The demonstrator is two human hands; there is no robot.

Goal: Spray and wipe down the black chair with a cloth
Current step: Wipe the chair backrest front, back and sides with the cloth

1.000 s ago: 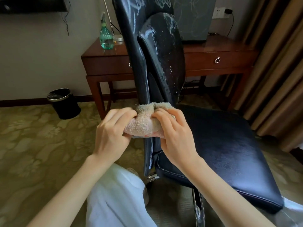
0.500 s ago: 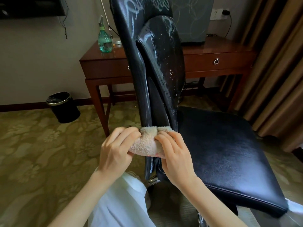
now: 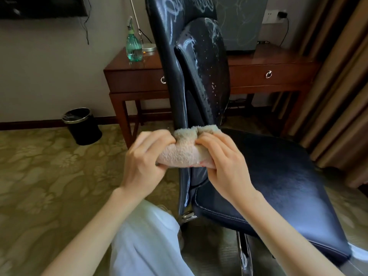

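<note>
The top edge cuts off the head of the black chair [image 3: 278, 186] and the bottom edge its chrome stem [image 3: 245, 255], so we see neither end. The cloth [image 3: 187, 154] covers the stretch of the backrest's near edge that it wraps, and the left hand [image 3: 143, 162] and right hand [image 3: 225, 166] gripping it turn their palms away from us. On the spray bottle [image 3: 133, 44] we can read no label.

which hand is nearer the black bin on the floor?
Left. The left hand grips the cloth end toward the bin; the right hand grips the other end, farther from it.
</note>
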